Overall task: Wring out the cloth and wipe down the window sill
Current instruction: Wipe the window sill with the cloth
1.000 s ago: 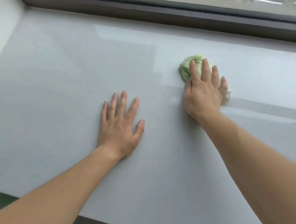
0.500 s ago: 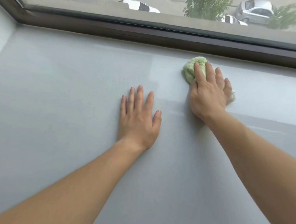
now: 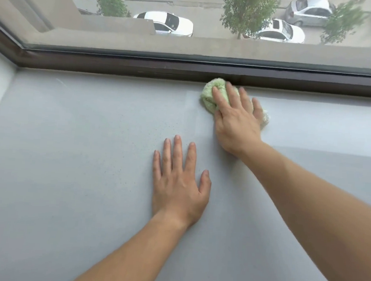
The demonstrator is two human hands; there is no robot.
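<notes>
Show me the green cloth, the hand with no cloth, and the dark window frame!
cloth (image 3: 207, 97): head view, fluffy green part near its left edge.
left hand (image 3: 177, 190): head view, back of the hand.
window frame (image 3: 141, 68): head view, dark bottom bar.

Dark window frame (image 3: 185, 71); beyond the glass (image 3: 208, 48), pale cars (image 3: 166, 23), trees (image 3: 248, 11); flat daylight

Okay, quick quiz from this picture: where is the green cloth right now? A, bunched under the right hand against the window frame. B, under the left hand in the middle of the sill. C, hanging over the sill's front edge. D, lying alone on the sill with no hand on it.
A: the cloth is bunched under the right hand at the frame, while the left hand lies flat on the bare sill.
</notes>
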